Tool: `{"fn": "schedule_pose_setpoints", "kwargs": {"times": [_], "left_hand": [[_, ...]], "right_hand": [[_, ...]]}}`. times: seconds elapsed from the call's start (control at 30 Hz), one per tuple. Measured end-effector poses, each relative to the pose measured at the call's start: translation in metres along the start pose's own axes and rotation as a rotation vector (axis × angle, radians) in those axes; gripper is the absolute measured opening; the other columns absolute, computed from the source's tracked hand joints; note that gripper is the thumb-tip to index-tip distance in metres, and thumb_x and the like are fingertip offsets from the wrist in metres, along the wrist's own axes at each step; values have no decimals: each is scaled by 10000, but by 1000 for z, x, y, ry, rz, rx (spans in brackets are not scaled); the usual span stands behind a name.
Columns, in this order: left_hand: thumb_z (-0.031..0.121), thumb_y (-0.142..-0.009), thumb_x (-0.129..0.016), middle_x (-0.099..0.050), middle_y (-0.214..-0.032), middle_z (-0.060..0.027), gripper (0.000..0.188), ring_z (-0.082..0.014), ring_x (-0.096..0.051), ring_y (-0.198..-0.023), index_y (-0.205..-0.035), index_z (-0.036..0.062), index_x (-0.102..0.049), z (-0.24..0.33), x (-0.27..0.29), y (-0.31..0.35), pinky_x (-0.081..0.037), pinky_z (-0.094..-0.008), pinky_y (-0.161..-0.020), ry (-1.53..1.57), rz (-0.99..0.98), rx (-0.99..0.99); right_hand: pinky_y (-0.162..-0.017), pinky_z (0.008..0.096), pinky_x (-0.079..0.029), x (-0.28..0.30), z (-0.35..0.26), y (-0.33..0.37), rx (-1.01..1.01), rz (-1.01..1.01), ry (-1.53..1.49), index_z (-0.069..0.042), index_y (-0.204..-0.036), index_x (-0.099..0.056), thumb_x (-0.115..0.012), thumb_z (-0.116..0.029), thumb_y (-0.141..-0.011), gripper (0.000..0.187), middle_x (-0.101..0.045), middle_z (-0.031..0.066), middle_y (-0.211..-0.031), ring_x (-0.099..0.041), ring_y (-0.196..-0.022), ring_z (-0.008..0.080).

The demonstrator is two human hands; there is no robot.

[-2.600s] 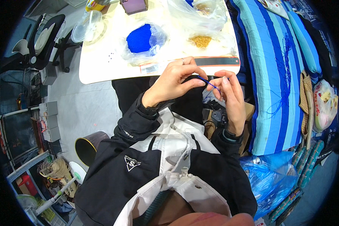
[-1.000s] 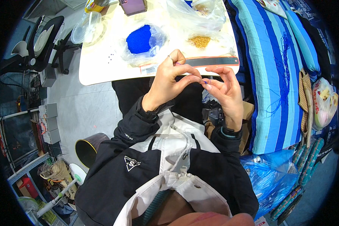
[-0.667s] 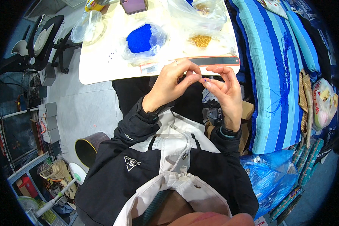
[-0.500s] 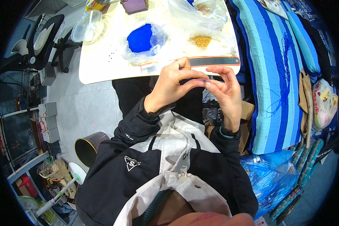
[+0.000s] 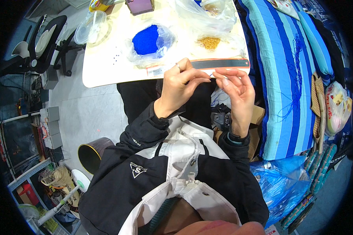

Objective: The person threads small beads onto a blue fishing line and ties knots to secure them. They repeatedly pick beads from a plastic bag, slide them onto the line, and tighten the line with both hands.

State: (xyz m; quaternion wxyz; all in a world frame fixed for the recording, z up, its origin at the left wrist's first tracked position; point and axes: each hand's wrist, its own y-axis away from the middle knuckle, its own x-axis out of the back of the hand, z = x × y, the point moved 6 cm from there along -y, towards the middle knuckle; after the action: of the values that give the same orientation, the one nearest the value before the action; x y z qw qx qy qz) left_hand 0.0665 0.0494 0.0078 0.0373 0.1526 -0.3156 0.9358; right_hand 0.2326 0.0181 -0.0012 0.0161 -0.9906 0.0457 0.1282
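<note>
Just past the near edge of the white table (image 5: 102, 74), my two hands meet fingertip to fingertip. My left hand (image 5: 178, 86) wears a ring and has its thumb and forefinger drawn together; what they pinch is too small to make out. Thumb and forefinger of my right hand (image 5: 239, 92) also pinch, with a bit of thin blue strand showing at the tips. Fine blue threads hang below that hand. On the table, bright blue beads (image 5: 146, 40) fill a clear plastic bag, and gold beads (image 5: 209, 42) lie in another bag.
A dark ruler-like strip (image 5: 219, 64) lies along the table's near edge. Farther back are a purple box-like object (image 5: 140, 5) and a clear plastic tub (image 5: 91, 27). To the right stretches a blue striped cushion (image 5: 280, 90) bearing blue strands (image 5: 297, 74). A bin (image 5: 92, 154) stands lower left.
My hands have drawn slightly apart and both fingertip pairs have shifted. The left hand's fingers have straightened somewhat, and the right hand has moved a little to the right.
</note>
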Motion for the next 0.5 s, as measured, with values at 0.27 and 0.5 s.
{"fn": "schedule_pose_setpoints", "kwargs": {"times": [0.27,0.5], "left_hand": [[33,-694,-766,-477,-625,-15,114,-141,-439,-600,-799,74,-746,-12,15,-2,-346,-276,-545,45,67,103],[40,-684,-778,-475,-625,1,129,-125,-427,-605,-805,76,-751,-9,18,-1,-334,-263,-541,58,81,100]], "right_hand": [[-696,185,-392,9,-6,-3,97,-63,-181,21,-1077,-533,-458,-19,-960,144,-565,44,-890,-484,-759,62],[-621,195,-358,-1,-12,9,93,97,315,8,-1078,-568,-545,-33,-915,170,-519,20,-875,-417,-678,55]]}}
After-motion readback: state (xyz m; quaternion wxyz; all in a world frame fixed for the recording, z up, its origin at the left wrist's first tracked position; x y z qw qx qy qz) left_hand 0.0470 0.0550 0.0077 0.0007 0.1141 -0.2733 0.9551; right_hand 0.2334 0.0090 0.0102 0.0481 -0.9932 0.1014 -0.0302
